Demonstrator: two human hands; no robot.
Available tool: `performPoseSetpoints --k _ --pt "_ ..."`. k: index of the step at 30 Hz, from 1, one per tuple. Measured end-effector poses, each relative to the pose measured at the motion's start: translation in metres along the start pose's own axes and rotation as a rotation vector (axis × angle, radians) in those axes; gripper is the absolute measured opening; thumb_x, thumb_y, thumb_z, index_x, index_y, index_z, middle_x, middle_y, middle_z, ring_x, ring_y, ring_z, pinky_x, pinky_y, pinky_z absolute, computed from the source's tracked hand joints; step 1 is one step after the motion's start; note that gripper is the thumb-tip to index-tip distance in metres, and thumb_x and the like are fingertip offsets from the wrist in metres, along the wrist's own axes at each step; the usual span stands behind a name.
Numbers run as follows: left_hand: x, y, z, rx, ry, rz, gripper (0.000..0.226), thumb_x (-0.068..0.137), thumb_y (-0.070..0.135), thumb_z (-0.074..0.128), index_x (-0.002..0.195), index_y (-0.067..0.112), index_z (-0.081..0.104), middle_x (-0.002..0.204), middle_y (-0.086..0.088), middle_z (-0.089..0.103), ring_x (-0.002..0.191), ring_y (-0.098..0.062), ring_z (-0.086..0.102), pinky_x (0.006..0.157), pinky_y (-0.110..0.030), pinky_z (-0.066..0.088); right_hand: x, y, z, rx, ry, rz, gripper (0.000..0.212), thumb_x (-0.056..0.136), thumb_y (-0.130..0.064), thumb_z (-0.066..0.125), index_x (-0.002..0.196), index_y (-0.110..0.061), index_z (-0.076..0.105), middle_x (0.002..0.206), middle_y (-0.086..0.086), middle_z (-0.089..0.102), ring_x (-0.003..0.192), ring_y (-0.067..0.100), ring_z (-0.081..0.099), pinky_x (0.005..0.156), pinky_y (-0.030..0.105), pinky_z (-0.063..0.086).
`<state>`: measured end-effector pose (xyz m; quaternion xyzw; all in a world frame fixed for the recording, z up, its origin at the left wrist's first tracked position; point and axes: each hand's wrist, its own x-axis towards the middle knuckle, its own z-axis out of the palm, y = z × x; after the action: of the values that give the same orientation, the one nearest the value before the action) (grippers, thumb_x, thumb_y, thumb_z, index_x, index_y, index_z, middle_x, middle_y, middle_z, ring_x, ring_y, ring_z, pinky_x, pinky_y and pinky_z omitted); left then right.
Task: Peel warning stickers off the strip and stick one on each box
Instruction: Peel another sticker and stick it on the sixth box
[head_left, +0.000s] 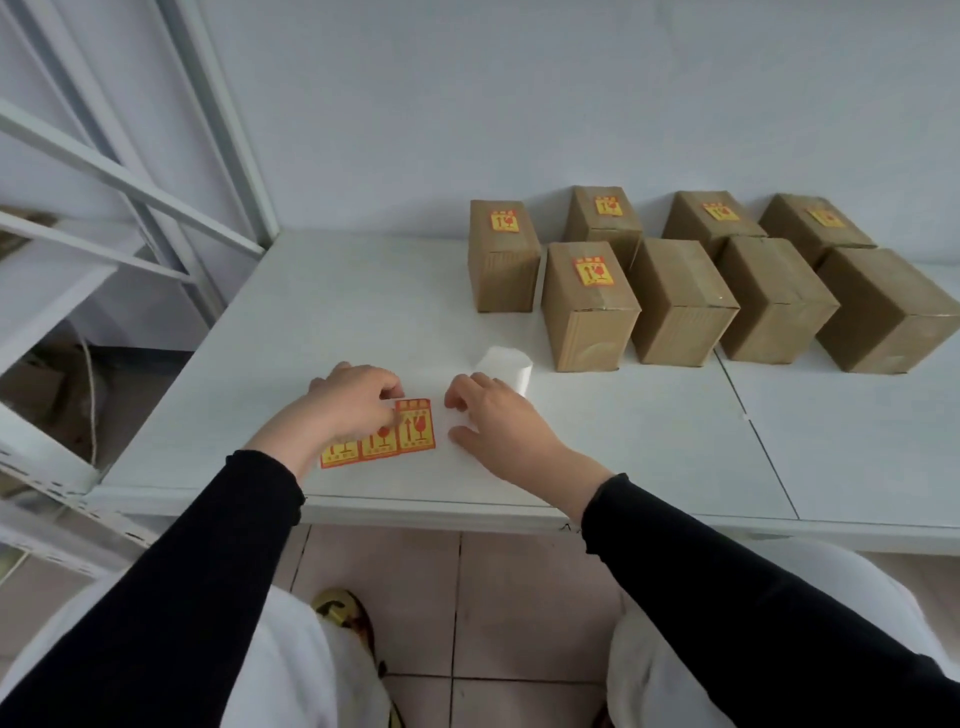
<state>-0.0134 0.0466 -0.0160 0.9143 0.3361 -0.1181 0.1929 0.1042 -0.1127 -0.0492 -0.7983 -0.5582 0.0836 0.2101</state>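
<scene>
White wall backs a white worktop (363, 291), with a white metal shelf frame (130, 197) standing at its left end. Eight cardboard boxes (680, 299) sit in two rows at the far right; all four rear ones and the front-left one carry a warning sticker (593, 271), the other three front tops are bare. Near the front edge lies the sticker strip (395, 436), its spent white backing curling up toward the boxes. The left hand (353, 402) rests on the strip's left part, fingertips pinched at the top corner of the rightmost sticker. The right hand (498, 421) lies just right of the stickers, loosely curled, pressing the backing flat, gripping nothing.
</scene>
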Motion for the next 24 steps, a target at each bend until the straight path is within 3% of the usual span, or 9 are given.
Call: performPoseSetpoints --k 3,7,10,19,24 --pt "-0.004 0.002 -0.008 -0.38 -0.018 0.061 0.006 0.09 0.017 0.069 0.09 0.023 0.069 0.088 0.002 0.07 0.079 -0.02 0.065 0.068 -0.031 0.047 -0.005 0.003 -0.011 0.059 0.119 -0.011 0.02 0.093 -0.019 0.063 0.112 -0.015 0.059 0.108 0.001 0.062 0.093 0.02 0.06 0.075 0.033 0.05" --pt "-0.022 0.018 -0.02 -0.756 -0.143 0.211 0.011 0.096 0.004 0.062 0.101 0.008 0.07 0.089 -0.006 0.072 0.078 -0.015 0.066 0.069 -0.025 0.051 -0.01 0.001 -0.036 0.21 0.281 -0.014 0.016 0.091 -0.021 0.067 0.106 -0.019 0.061 0.095 -0.006 0.061 0.078 0.01 0.058 0.067 0.027 0.05" --pt "-0.028 0.026 -0.023 -0.767 -0.165 0.306 0.017 0.097 0.004 0.058 0.106 0.009 0.071 0.096 -0.005 0.074 0.086 -0.012 0.068 0.079 -0.026 0.05 -0.015 0.002 -0.05 0.269 0.304 0.009 0.018 0.092 -0.022 0.068 0.109 -0.021 0.062 0.094 -0.008 0.061 0.078 0.008 0.057 0.064 0.02 0.047" --pt "-0.035 0.048 -0.025 -0.845 -0.109 0.359 0.014 0.098 0.015 0.06 0.09 0.016 0.073 0.079 0.007 0.071 0.071 -0.002 0.062 0.065 -0.016 0.044 -0.022 0.009 -0.069 0.44 0.353 0.03 0.006 0.092 -0.013 0.069 0.093 -0.016 0.064 0.09 -0.005 0.064 0.081 0.008 0.058 0.067 0.013 0.048" --pt "-0.037 0.056 -0.026 -0.884 -0.112 0.352 0.017 0.097 0.019 0.061 0.085 0.018 0.073 0.079 0.003 0.072 0.071 -0.006 0.062 0.07 -0.024 0.044 -0.024 0.011 -0.074 0.35 0.391 -0.016 0.012 0.095 -0.01 0.065 0.087 -0.016 0.058 0.088 -0.006 0.059 0.08 0.007 0.055 0.066 0.012 0.044"
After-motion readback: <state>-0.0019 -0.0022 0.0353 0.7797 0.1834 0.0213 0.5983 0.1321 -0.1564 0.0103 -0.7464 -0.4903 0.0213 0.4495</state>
